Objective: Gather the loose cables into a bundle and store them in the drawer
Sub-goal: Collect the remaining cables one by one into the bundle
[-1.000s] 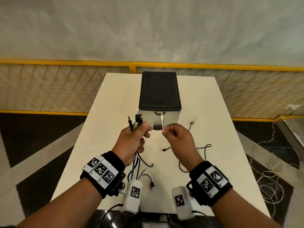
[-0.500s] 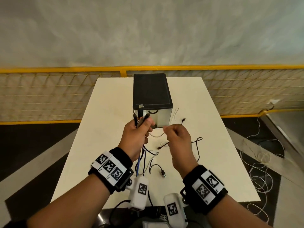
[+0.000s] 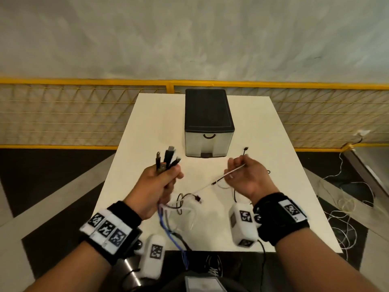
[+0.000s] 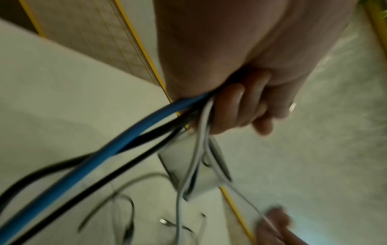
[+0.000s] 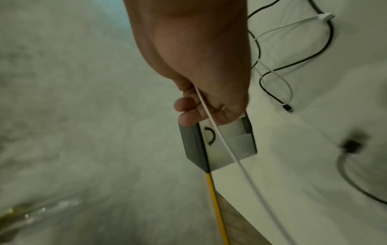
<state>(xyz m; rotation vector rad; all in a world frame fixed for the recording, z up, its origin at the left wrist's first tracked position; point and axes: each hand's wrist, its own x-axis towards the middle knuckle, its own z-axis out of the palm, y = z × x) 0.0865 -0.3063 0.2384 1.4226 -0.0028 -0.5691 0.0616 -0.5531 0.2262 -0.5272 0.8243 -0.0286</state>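
Observation:
My left hand [image 3: 167,179] grips a bundle of cables [image 3: 166,160] above the white table [image 3: 147,127], with several plug ends sticking up from the fist. In the left wrist view its fingers [image 4: 234,106] curl round a blue cable [image 4: 104,154], black ones and thin white ones. To the right, my right hand [image 3: 236,169] pinches a thin white cable [image 3: 205,186], which stretches taut toward the left hand; the right wrist view shows this white cable [image 5: 226,145] too. The black-topped drawer unit [image 3: 208,123] stands behind the hands with its drawer [image 3: 208,142] closed.
Loose cable ends [image 3: 185,200] lie on the table between my wrists. A black cable plug [image 3: 245,149] shows to the right of the drawer unit. Black and white cables [image 5: 314,54] trail on the table near my right hand. A yellow mesh fence [image 3: 84,114] runs behind the table.
My hands were close together in front of the drawer; they have moved apart. The right hand has drawn the white cable out to the right, and the left still holds the bundle.

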